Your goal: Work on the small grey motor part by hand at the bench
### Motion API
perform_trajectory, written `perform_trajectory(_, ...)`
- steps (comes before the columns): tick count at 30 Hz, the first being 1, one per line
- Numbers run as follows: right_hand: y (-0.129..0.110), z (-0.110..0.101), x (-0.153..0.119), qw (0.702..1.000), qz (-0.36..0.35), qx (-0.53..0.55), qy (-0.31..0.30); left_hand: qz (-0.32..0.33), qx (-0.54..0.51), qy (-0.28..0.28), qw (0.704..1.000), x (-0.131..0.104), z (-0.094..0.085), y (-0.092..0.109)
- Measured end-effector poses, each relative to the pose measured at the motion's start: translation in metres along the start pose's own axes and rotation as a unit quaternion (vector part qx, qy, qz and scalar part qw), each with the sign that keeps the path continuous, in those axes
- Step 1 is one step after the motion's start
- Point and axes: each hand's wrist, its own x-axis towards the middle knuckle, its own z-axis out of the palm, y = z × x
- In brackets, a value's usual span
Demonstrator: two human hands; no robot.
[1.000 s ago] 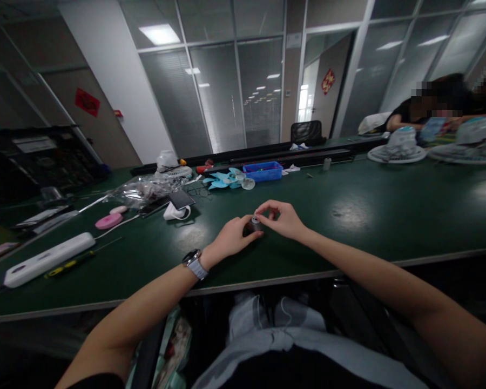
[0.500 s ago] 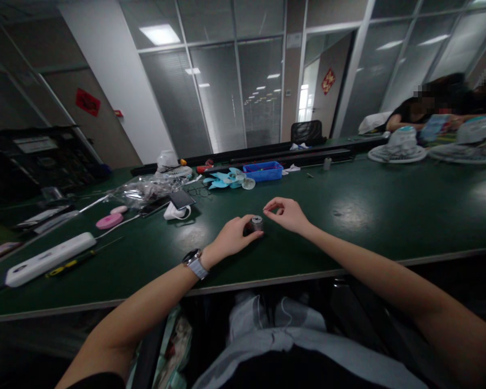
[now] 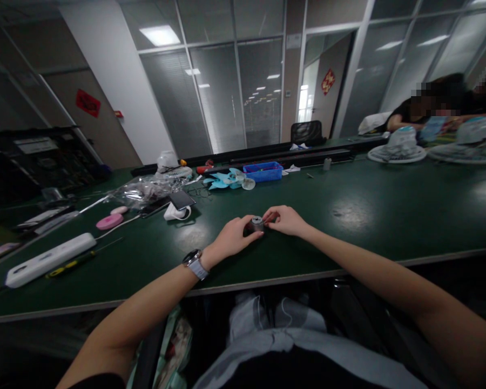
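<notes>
A small grey metal cylinder, like a little motor can with a dark hole in its top, stands upright on the green tabletop. My left hand is closed around its left side, thumb in front and fingers behind. At its right side is my right hand, with thumb and forefinger pinched together close to the cylinder's upper edge. Whatever is in that pinch, if anything, is too small to make out. A watch sits on my left wrist.
On the left lie a white power strip, a yellow-handled screwdriver and a pink round object. Farther back are blue fan blades and a blue basket. Fan parts stand at right near another person.
My right hand has moved slightly down and left, bringing its pinched fingertips against the cylinder's upper right side. My left hand and the cylinder have stayed in place.
</notes>
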Motion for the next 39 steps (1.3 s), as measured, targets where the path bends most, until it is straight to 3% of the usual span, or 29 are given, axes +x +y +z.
perform_trajectory(8,0.002,0.003,0.001,1.000,0.003,0.012,-0.008,0.004,0.002,0.002,1.000,0.000,0.001,0.000)
perform_trajectory(12,-0.001,0.002,0.001,0.997,0.009,0.061,0.036,0.000,0.004,-0.001,1.000,0.000,0.000,0.000)
perform_trajectory(18,-0.021,-0.001,-0.004,0.972,-0.124,0.155,0.125,0.001,0.004,-0.001,1.000,0.000,0.000,0.000)
perform_trajectory(26,-0.031,0.002,-0.012,0.971,-0.178,0.149,0.055,0.008,0.002,-0.001,1.000,0.000,0.001,-0.003)
perform_trajectory(33,-0.030,0.001,-0.011,0.972,-0.174,0.115,0.112,0.003,0.006,-0.002,1.000,0.000,0.001,-0.003)
perform_trajectory(39,-0.028,0.000,-0.010,0.975,-0.164,0.110,0.100,0.001,0.008,-0.003,1.000,0.001,0.001,-0.002)
